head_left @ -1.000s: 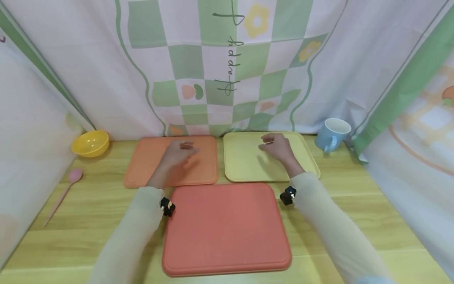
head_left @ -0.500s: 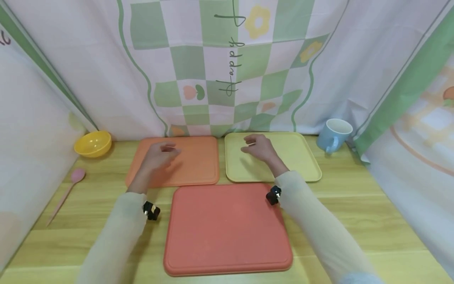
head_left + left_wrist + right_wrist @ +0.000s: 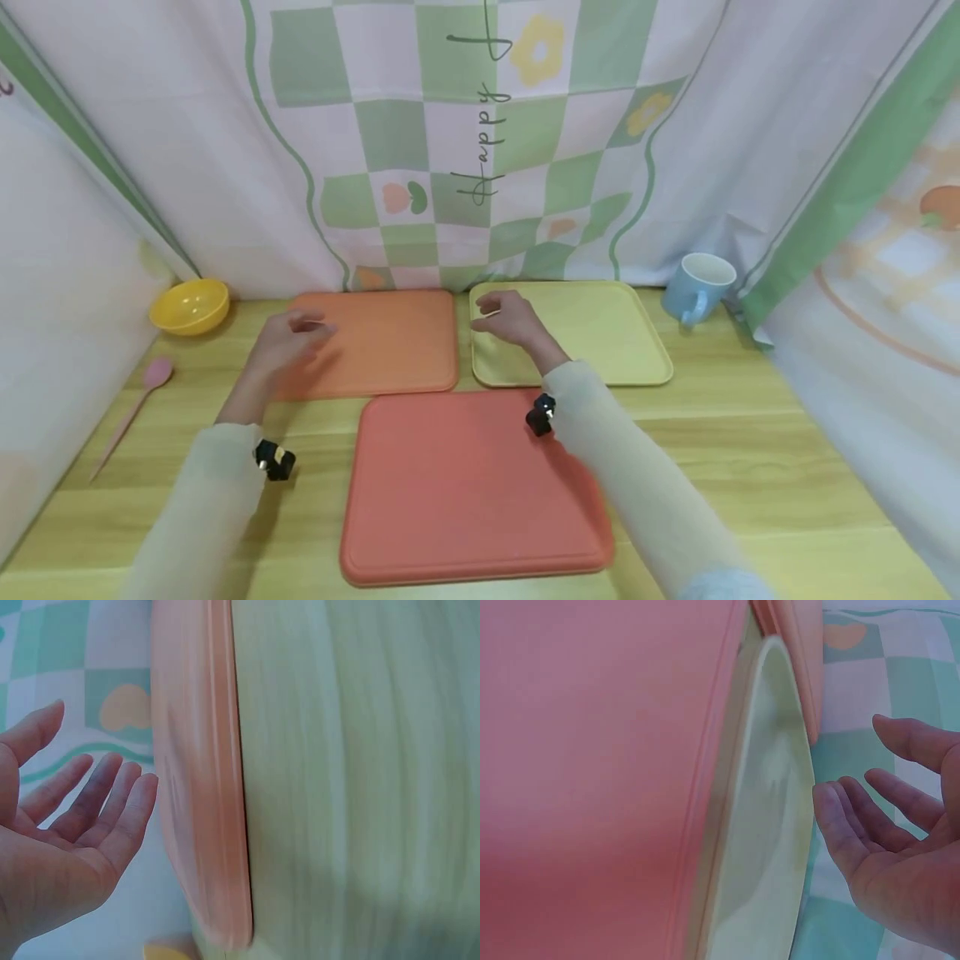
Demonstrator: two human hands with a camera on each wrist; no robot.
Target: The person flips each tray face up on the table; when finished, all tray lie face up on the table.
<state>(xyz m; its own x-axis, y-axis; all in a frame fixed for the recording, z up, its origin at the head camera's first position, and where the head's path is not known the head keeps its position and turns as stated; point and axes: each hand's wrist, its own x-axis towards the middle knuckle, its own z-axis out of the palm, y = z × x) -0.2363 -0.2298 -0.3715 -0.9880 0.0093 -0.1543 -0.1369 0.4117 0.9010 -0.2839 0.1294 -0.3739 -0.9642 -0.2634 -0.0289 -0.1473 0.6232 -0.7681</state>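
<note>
My left hand (image 3: 283, 340) hovers over the left end of an orange tray (image 3: 397, 342), fingers loosely bent and holding nothing. In the left wrist view its thumb and fingers (image 3: 112, 802) are spread apart beside the tray's edge. Above the left part of a pale yellow tray (image 3: 600, 333) is my right hand (image 3: 512, 319), also relaxed, with nothing in its grasp. The right wrist view shows the gap between that hand's thumb and fingers (image 3: 840, 825). A larger red tray (image 3: 472, 492) lies in front of both, partly covered by the right sleeve.
On the far left stands a yellow bowl (image 3: 191, 307), with a pink spoon (image 3: 156, 373) nearer the front. A blue mug (image 3: 697, 290) sits at the back right. A checked curtain (image 3: 465, 150) closes off the back of the wooden table (image 3: 750, 467).
Both hands have swept leftward above the trays, the left toward the orange tray's left edge, the right toward the yellow tray's left edge. The trays, bowl, spoon and mug stay in place.
</note>
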